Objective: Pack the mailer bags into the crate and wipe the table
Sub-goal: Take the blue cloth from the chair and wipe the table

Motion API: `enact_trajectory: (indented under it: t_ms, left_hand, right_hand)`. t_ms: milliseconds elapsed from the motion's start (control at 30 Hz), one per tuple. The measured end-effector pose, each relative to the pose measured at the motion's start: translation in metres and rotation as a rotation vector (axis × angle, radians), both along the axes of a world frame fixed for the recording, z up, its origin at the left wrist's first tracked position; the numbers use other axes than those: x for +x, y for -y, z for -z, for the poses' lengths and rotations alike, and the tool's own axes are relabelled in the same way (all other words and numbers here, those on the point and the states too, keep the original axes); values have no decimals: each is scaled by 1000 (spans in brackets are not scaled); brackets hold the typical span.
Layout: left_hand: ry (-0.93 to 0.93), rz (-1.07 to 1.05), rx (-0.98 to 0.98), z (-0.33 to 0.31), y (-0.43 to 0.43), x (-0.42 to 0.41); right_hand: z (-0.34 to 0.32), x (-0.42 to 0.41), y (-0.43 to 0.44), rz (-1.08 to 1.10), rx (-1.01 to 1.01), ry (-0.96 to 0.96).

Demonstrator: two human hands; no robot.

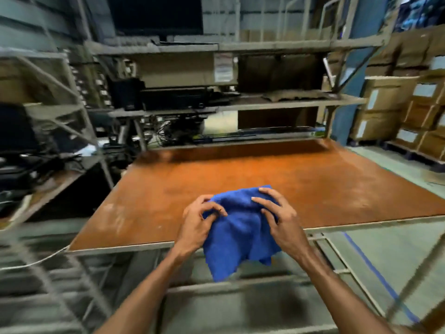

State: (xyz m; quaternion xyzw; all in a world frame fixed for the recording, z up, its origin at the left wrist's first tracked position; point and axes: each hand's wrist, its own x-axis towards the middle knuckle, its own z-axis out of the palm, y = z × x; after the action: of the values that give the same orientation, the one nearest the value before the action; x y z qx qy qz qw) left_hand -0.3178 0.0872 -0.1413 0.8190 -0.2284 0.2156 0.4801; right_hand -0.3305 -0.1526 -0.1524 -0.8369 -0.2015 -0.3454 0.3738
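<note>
A blue cloth [240, 235] hangs bunched between both hands over the front edge of the brown table [252, 174]. My left hand [197, 222] pinches the cloth's left side with curled fingers. On the cloth's right side, my right hand [279, 218] grips it with the fingers spread over the top fold. The cloth's lower part droops below the table edge. No mailer bags or crate are in view.
Metal shelving [240, 102] with boxes and black equipment stands behind the table. A side bench [48, 184] with cables and dark devices is at the left. Stacked cardboard cartons [397, 109] fill the right. A metal frame [240, 285] lies below the table's front edge.
</note>
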Motion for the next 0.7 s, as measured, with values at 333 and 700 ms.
enact_trajectory:
  t_ms: [333,700]
  left_hand:
    - [-57,-61,183,54,-226,32]
    - [77,-128,262,73,-293,153]
  right_hand:
    - [22,89,-224,-225,-108,-67]
    - [51,209,-290,-139,-72,-154]
